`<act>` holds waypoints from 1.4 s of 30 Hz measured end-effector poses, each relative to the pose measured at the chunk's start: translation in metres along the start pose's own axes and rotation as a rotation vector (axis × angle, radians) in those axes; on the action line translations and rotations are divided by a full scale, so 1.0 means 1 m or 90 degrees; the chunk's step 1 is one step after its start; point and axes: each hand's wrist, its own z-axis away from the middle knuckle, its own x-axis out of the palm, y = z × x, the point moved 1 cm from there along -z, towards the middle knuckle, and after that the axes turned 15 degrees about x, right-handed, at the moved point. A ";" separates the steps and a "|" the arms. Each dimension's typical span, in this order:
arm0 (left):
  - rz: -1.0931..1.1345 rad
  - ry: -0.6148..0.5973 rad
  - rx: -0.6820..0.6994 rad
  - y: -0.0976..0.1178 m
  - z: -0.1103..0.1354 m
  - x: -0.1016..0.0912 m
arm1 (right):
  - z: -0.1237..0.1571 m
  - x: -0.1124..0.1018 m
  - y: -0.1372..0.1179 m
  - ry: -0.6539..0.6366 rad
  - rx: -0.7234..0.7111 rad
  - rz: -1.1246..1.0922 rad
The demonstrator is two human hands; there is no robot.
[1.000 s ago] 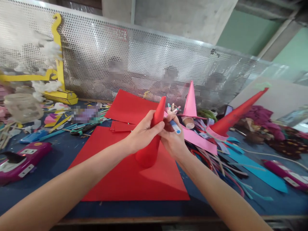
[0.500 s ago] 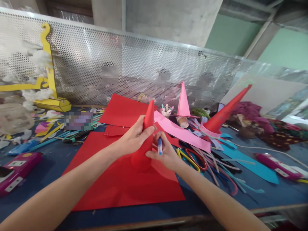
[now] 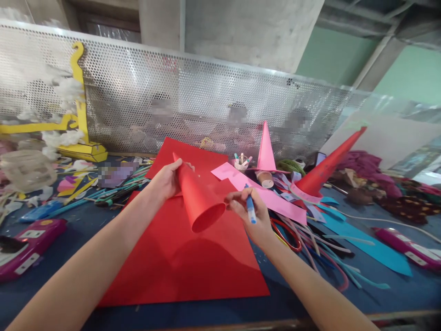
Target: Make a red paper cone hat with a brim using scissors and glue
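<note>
A red paper cone (image 3: 201, 200) is held tilted above a large red sheet (image 3: 182, 262), its round open end facing me and to the right. My left hand (image 3: 169, 178) is closed round its narrow upper part, the thumb near the tip. Beside the cone's rim, my right hand (image 3: 253, 216) grips a blue marker (image 3: 251, 207) against the palm. Its fingertips are close to the rim; whether they touch it I cannot tell. Another red sheet (image 3: 193, 156) lies farther back, and a pink paper strip (image 3: 279, 204) lies to the right.
Behind the strip stand a pink cone (image 3: 266, 149) and a cup of markers (image 3: 242, 162). A red cone with a pink band (image 3: 327, 168) leans at right, near pipe cleaners (image 3: 330, 255) and a blue strip (image 3: 372, 246). A perforated metal screen (image 3: 206, 82) borders the table, people behind it.
The cone has gone from upright on the sheet to lifted and tilted, its open end swung toward me. My left hand moved left; my right hand came off the cone's side, keeping the marker.
</note>
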 end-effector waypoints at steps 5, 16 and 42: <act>0.015 0.021 -0.006 -0.007 -0.006 -0.014 | 0.009 0.016 -0.012 0.056 -0.034 0.257; -0.009 0.091 -0.041 -0.018 -0.013 -0.018 | -0.004 0.018 -0.008 0.161 -0.363 0.509; 0.085 0.149 0.149 -0.015 -0.008 -0.008 | -0.012 0.044 0.003 0.026 0.385 -0.229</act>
